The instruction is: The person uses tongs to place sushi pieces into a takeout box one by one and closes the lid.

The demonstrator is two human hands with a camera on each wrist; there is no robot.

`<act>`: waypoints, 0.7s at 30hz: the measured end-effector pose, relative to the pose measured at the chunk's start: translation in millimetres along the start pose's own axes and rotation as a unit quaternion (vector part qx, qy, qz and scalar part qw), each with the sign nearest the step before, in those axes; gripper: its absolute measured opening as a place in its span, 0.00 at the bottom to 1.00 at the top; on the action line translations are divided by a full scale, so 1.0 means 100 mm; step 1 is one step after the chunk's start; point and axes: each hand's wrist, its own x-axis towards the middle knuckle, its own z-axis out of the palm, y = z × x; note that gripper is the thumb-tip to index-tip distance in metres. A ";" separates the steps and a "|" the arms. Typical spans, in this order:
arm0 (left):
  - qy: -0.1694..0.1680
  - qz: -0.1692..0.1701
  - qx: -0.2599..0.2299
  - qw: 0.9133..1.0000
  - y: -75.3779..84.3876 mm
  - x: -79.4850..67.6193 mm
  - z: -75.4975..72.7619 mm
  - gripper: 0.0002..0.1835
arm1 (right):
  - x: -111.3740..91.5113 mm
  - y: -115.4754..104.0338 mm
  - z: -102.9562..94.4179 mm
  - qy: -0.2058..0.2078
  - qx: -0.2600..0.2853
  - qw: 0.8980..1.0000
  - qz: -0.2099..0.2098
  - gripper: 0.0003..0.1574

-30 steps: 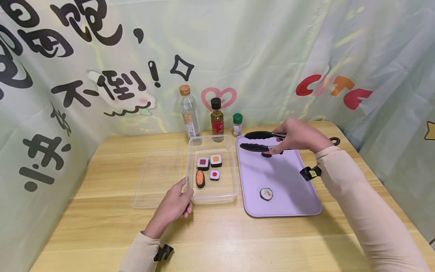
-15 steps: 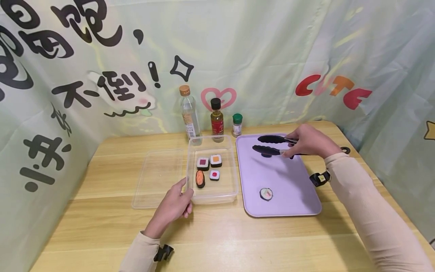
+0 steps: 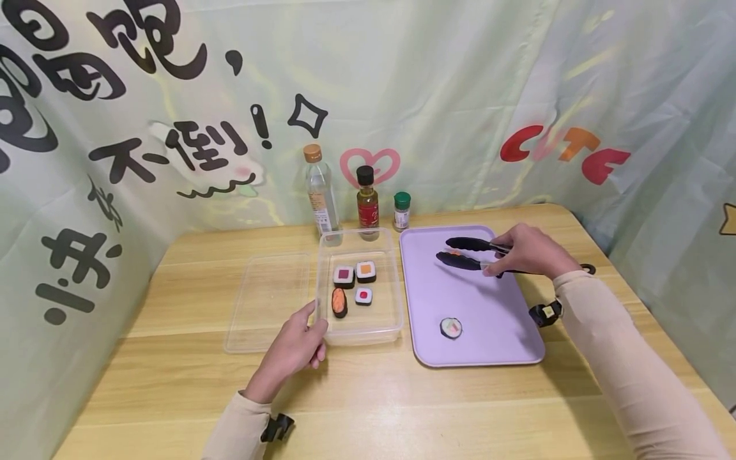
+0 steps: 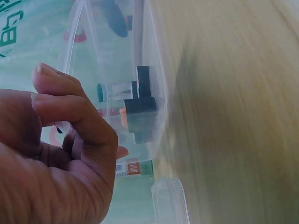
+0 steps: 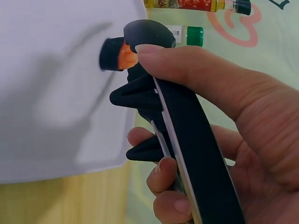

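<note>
My left hand (image 3: 294, 348) holds the near left corner of a clear plastic box (image 3: 359, 335). Inside the box sit several sushi pieces: two square rolls with purple (image 3: 344, 276) and orange (image 3: 365, 271) centres, a small red-centred roll (image 3: 363, 296) and an orange-topped one (image 3: 339, 302). My right hand (image 3: 529, 251) grips black tongs (image 3: 460, 261), their arms spread over the back of a purple tray (image 3: 477, 300). Beneath the tongs an orange-topped sushi (image 5: 126, 57) shows, mostly hidden in the head view. A round roll (image 3: 451, 328) lies near the tray's front.
A clear lid (image 3: 267, 300) lies left of the box. Behind the box stand a tall clear bottle (image 3: 319, 195) and a red-labelled bottle (image 3: 367, 204). The green-capped shaker (image 3: 401, 211) is by the tray's back left corner. A printed curtain (image 3: 437, 96) hangs behind the table.
My right hand has moved the tongs rightward and a little toward me, lower over the orange-topped sushi on the tray. The left hand stays at the box.
</note>
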 end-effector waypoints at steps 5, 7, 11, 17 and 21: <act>0.004 0.003 0.002 1.000 0.00 0.00 0.00 0.35 | 0.01 0.08 0.04 -0.003 0.012 1.000 0.005 0.50; 0.005 0.004 0.002 1.000 0.00 0.00 0.00 0.35 | 0.01 0.10 0.06 -0.004 0.017 1.000 0.006 0.50; 0.005 0.004 0.003 1.000 0.01 0.00 0.00 0.35 | 0.02 0.13 0.10 -0.003 0.019 1.000 0.004 0.48; 0.001 0.001 0.003 1.000 0.01 -0.01 0.01 0.35 | 0.01 0.17 0.13 -0.002 0.026 1.000 0.004 0.48; 0.000 0.001 0.003 1.000 0.01 -0.01 0.01 0.35 | 0.00 0.17 0.14 -0.001 0.031 0.999 0.008 0.47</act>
